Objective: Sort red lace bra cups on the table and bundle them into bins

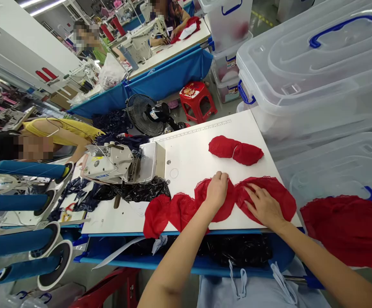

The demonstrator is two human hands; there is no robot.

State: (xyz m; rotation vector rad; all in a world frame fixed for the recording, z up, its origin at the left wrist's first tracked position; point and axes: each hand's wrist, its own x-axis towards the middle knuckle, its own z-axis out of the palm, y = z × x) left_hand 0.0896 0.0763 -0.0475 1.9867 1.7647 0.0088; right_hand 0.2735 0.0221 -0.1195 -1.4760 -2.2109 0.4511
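A garment sewing workshop is shown: a white industrial sewing machine (111,164) is mounted left of the fingers, rows of long white sewing tables skirted in blue cloth (169,51) are staffed beyond, and clear lidded plastic storage bins (314,72) are stacked rightward.

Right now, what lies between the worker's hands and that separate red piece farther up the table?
Only bare white table, in the head view, between the left hand, right hand and the red piece.

I see lace (263,192): red, matt cloth | table (188,158): smooth white | bin (317,64): clear glossy plastic
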